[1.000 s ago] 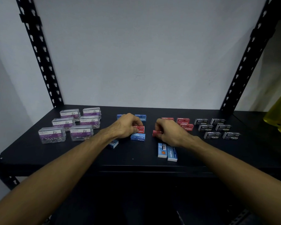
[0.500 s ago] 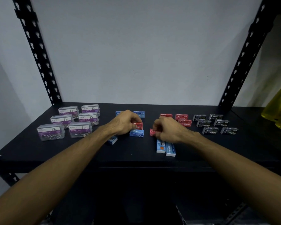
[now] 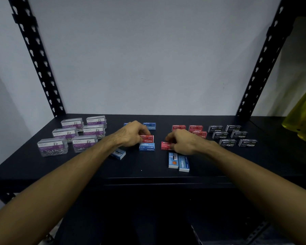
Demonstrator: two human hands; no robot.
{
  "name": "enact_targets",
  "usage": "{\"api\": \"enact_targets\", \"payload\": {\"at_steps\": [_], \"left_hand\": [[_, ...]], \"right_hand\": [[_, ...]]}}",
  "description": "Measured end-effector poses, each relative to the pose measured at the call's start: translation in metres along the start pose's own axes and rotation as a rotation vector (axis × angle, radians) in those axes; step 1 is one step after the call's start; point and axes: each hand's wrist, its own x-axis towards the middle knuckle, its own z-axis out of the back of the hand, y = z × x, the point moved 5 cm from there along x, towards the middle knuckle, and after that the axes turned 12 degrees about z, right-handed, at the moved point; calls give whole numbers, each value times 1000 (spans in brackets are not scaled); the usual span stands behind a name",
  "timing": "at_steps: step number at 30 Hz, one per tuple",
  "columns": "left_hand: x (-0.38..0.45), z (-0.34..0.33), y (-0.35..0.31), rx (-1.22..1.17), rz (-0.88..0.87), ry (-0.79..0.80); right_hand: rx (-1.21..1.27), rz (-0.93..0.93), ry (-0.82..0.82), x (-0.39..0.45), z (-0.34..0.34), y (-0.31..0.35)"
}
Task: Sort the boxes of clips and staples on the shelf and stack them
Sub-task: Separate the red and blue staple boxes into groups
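On the black shelf, my left hand grips a red staples box that sits just behind a blue staples box. My right hand is closed on another red staples box lying on the shelf. Two blue boxes lie side by side in front of my right hand. One more blue box lies under my left wrist, and others stand behind it. Red boxes stand behind my right hand.
Several clear paper clip boxes with purple labels stand at the left. Several black staples boxes are grouped at the right. A yellow translucent container stands at the far right edge. Black perforated uprights frame the shelf.
Both hands have stayed on their red boxes with only slight shifts; the view has moved a little.
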Motion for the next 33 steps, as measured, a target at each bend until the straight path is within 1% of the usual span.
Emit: {"api": "enact_targets", "payload": {"at_steps": [9, 14, 19, 23, 27, 33], "left_hand": [[1, 3, 1, -55, -12, -24], [3, 4, -2, -62, -37, -74], [5, 0, -6, 4, -53, -101], [7, 2, -10, 1, -53, -118], [6, 3, -28, -30, -82, -136], [10, -15, -65, -38, -172, -71]], "right_hand": [[-5, 68, -92, -2, 8, 4], [-21, 81, -116, -2, 8, 6], [-100, 85, -97, -4, 8, 9], [-138, 75, -114, -10, 15, 6], [-168, 21, -153, -21, 34, -9], [-236, -118, -193, -47, 56, -47]]}}
